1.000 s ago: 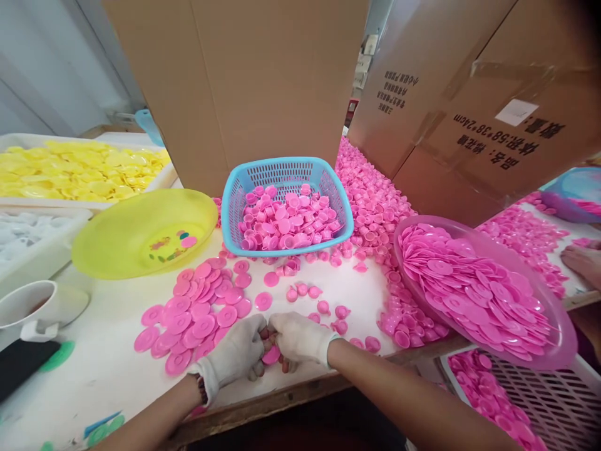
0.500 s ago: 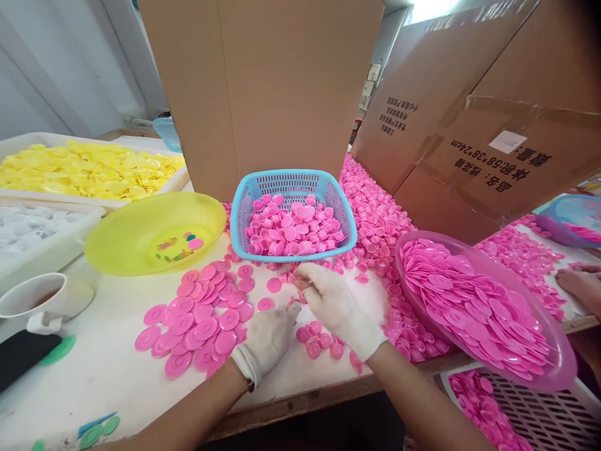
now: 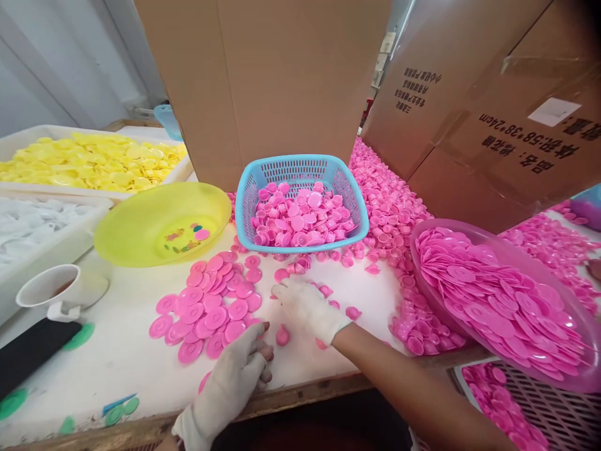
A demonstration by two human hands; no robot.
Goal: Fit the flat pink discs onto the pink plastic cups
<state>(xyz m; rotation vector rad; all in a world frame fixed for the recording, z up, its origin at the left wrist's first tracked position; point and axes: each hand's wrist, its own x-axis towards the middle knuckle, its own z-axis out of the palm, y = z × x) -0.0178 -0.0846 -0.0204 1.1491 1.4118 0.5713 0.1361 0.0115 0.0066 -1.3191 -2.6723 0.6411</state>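
The left hand (image 3: 235, 379) comes in low over the table's near edge, wrist toward the body, its fingers loosely bent and pointing to the right; whether they pinch anything I cannot tell. The right hand (image 3: 310, 310) reaches farther in, palm down, forearm slanting in from the lower right, fingers stretched leftward among the small pink cups; its fingertips are partly hidden, so its grip cannot be told. Both wear pale gloves, and the left shows bare fingertips. One cup (image 3: 282, 335) lies on the table between the hands, and pink discs (image 3: 213, 316) spread in an overlapping heap beyond the left hand. The white table (image 3: 126, 363) has a worn wooden edge. Behind the hands sits a blue basket (image 3: 303, 249) partly filled with cups, beside a yellow bowl (image 3: 136, 232); a pink bowl (image 3: 586, 376) piled with discs tilts at the right, above a slotted crate (image 3: 539, 401). At the left stand a mug (image 3: 94, 285) and two trays, one of yellow pieces (image 3: 94, 163), one of white pieces (image 3: 37, 219). Brown cartons (image 3: 282, 88) rise at the back, with a pale ribbed wall (image 3: 61, 69) at left.
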